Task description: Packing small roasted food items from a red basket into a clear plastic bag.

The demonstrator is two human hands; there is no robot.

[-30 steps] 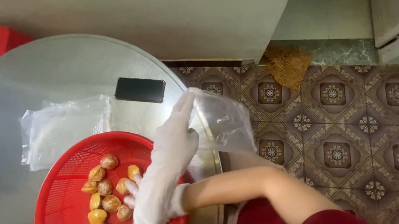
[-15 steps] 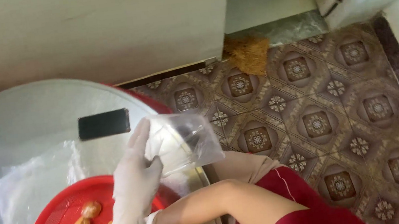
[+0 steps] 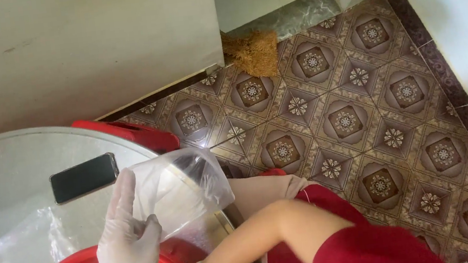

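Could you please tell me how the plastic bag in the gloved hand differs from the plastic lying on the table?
The held bag is lifted off the table and puffed open; the loose plastic lies flat and crumpled on the round table. The gloved hand pinches the held bag; nothing touches the loose plastic. Both are clear and see-through.

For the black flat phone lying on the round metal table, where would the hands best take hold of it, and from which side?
Probably by its two long edges, coming from above. The black flat phone lies face up on the round metal table, apart from the clear plastic bag held by the gloved hand, so its edges look unobstructed.
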